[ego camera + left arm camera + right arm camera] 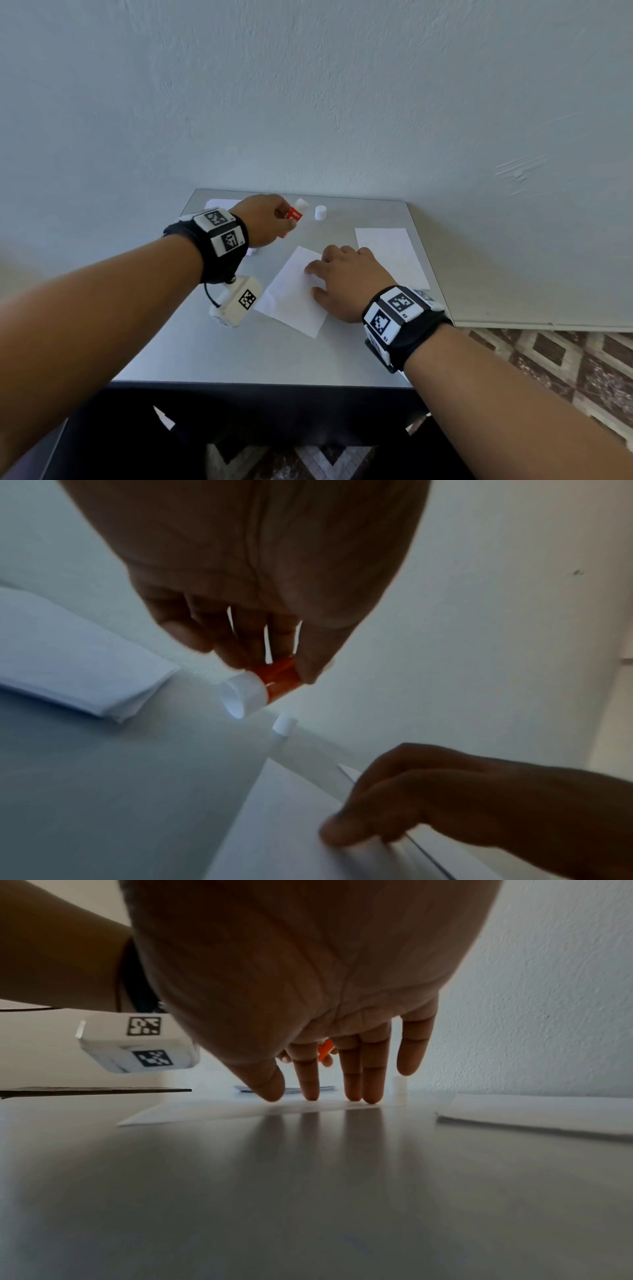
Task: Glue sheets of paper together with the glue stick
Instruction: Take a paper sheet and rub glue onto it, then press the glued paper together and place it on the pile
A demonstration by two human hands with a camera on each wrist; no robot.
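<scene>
One glue stick [292, 216] gripped in left hand [265, 221]; right hand [346, 284], fingers flat, presses middle sheet [291, 298] of three papers; cap [320, 213] near table [239, 356] far edge.

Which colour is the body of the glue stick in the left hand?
Red, with a white end; the glue stick in the left hand shows best in the head view.

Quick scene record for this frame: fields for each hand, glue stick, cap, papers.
left hand: holds glue stick, raised over the table's far side
right hand: fingers straight, pressing centre sheet
glue stick: red body, uncapped, tilted in left grip
cap: white, standing on table, apart from the stick
centre sheet: flat, angled, under right fingertips
right sheets: flat near table's right edge
far-left paper stack: untouched
</scene>
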